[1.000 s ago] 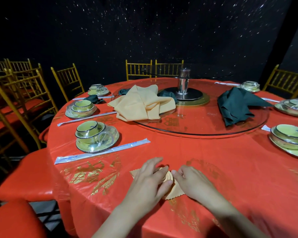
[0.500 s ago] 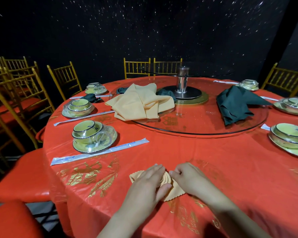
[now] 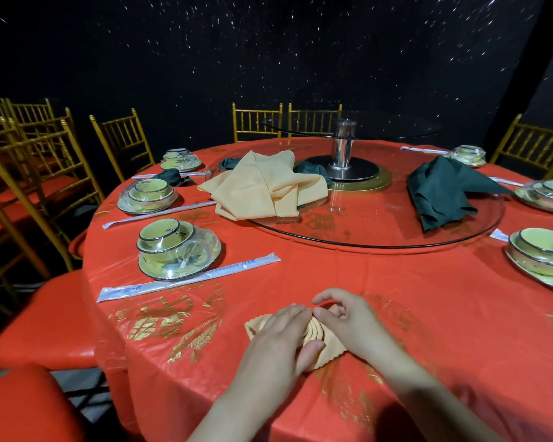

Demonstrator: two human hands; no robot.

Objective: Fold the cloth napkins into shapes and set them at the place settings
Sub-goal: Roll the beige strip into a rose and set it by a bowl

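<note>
Lying on the red surface [image 3: 396, 282] at the near edge, the peach napkin [image 3: 328, 344] is already rolled into a tight coil of many layers, and it sits between the two hands. The left hand [image 3: 278, 342] covers its left part, with the flat fingers [image 3: 292, 314] spread over the cloth and the thumb pressing the near side of the coil. The right hand [image 3: 351, 327] stands just to the right, with its fingers curled and its thumb and first finger closing on the far top of the coil, so both hands touch the napkin. Whether the pinch really holds the cloth I cannot tell. The long axis of the folded piece seems to run from upper left to lower right, with one zigzag corner showing left of the left hand and another below the right hand. The coil lies directly under the tips of the right hand, so I judge this hand will do the next shaping while the left one keeps the cloth fixed.

Compared with half a second before, the right hand has lifted its knuckles and curled more, from a flat press to a pinch. The left hand stays nearly the same. More unfolded napkins, a peach pile [image 3: 262, 186] and a dark green pile [image 3: 441, 193], wait on the glass turntable [image 3: 364, 231].
</note>
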